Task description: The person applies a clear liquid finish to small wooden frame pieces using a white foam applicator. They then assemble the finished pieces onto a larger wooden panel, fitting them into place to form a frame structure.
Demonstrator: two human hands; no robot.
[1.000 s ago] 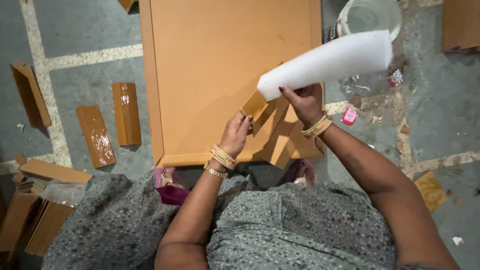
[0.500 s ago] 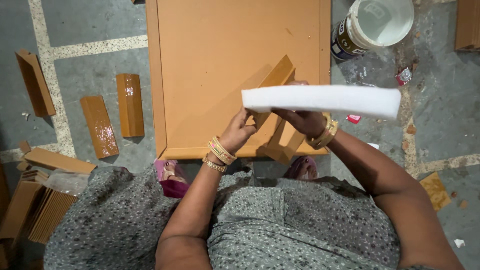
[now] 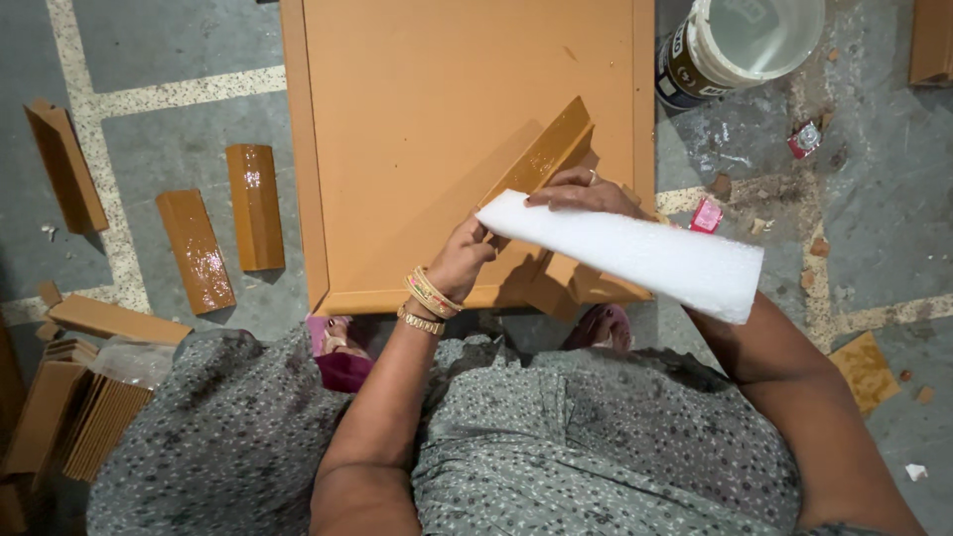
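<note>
Below, a big orange-brown board [image 3: 437, 149] lies flat on the grey floor [image 3: 169, 50] and fills most of the view. Across its lower right part slants a long white foam sheet [image 3: 635, 253], which runs from the middle of the board down past its right edge. The left hand [image 3: 462, 260], with bangles at the wrist, pinches the sheet's near left end between thumb and fingers. The right hand [image 3: 586, 194] rests palm down on the sheet's upper edge, its fingers pressed together and stretched flat toward the left. Just under and behind the hands a glossy brown corner strip [image 3: 546, 154] lies at a slant on the board, touching it. A white bucket [image 3: 740, 45] stands on the floor just beside the board's upper right corner. Two shorter glossy brown strips [image 3: 228, 228] lie side by side on the floor left of the board, well apart from the hands. Near the right hand, a small pink scrap [image 3: 707, 215] sits on the floor by the board's edge.
</note>
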